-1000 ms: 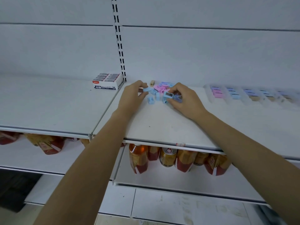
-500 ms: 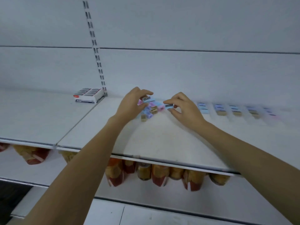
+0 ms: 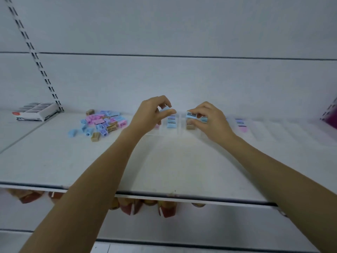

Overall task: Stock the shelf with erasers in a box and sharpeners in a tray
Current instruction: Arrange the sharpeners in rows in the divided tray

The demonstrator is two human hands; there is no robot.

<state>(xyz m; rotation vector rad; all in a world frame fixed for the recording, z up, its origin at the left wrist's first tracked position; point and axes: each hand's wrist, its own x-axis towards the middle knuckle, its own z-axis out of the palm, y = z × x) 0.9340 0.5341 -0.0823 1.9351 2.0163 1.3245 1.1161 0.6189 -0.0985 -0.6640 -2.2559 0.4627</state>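
Blue plastic shows in both hands. The left hand (image 3: 152,115) pinches a blue sharpener (image 3: 165,109) between thumb and curled fingers (image 3: 164,101), and the right hand (image 3: 209,118) pinches a second blue sharpener (image 3: 191,115) the same way. Both hover just above the clear tray (image 3: 269,129), over slots where sharpeners already lie in rows.

I'd lower each one flat, blade side up to match its neighbours, and let go only once it sits between the dividers. Those thin clear walls are hard to see and look easy to nudge.

The loose pile (image 3: 102,123) waits to the left, with the eraser box (image 3: 35,111) beyond it by the upright. The slots to the right seem unfilled, short of the pink basket (image 3: 331,114). The shelf (image 3: 173,161) has broad room before its front lip.
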